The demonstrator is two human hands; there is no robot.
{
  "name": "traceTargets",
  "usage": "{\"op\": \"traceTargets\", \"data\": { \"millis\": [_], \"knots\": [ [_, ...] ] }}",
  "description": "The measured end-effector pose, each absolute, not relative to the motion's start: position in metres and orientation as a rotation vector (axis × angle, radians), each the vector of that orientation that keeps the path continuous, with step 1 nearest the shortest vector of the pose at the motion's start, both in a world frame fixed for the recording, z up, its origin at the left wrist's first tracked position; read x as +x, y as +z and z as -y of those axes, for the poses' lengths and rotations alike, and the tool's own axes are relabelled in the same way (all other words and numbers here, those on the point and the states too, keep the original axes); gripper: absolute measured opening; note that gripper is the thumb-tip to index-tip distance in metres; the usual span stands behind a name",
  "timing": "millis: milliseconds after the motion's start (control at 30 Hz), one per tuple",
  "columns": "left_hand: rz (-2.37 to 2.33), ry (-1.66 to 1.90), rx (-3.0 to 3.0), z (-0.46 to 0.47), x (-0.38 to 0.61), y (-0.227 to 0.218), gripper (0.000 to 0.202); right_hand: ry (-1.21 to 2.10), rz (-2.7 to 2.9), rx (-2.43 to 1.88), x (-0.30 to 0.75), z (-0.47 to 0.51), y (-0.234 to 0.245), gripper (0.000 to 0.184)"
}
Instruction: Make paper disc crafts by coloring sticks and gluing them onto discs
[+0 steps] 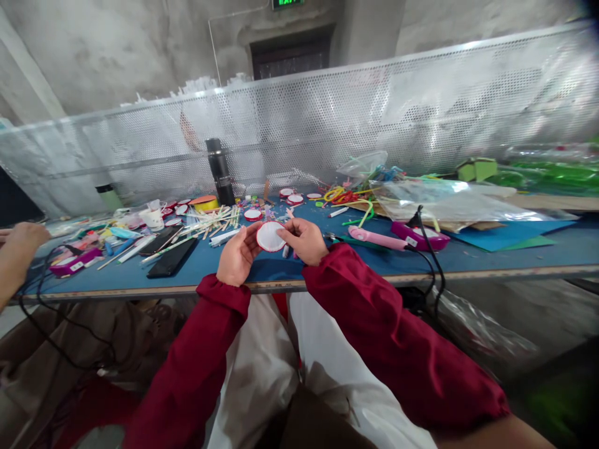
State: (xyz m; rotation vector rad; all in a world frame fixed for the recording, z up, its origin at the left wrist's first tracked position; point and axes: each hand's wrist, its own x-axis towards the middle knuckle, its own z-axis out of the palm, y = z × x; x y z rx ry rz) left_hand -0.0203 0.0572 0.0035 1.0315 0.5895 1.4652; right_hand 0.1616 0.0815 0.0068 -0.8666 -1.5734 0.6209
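Flat round white disc with a red rim (268,237): held up at the middle of the frame, just above the front strip of the blue tabletop (276,272). Right hand (305,241) pinches its right side, thumb on the white face, fingers behind. Left hand (236,254) is loosely curled, fingers at the left edge; from where I stand, can't tell if that one grips too.

Risk: one weak pinch and it could slip, probably onto the pale trousers (322,337) at lower centre, since the table edge is so close. Thumb pressure could also smudge or dent the face.

Looks: face plain and pale, rim a thin red line all round where visible. Back hidden.

Right of centre: pink handheld tool, likely a glue gun (380,239), lying beside a purple box (423,238) with black cables. Left of centre: black phone-like slab (172,257), flat. Co-worker's bare hand (28,244) at the left edge.

Farther back: more red-rimmed white rounds (253,215), pale thin sticks (218,223), upright black bottle (219,171). Behind all that, a perforated metal screen (304,125).
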Motion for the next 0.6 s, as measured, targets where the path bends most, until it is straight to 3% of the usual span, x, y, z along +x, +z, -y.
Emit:
{"op": "traceTargets", "data": {
  "millis": [600],
  "knots": [
    [-0.592, 1.481, 1.041, -0.0543, -0.0218, 0.0045, 0.043, 0.609, 1.632, -0.881, 0.1607, -0.0788, 0.008, 0.033]
  ]
}}
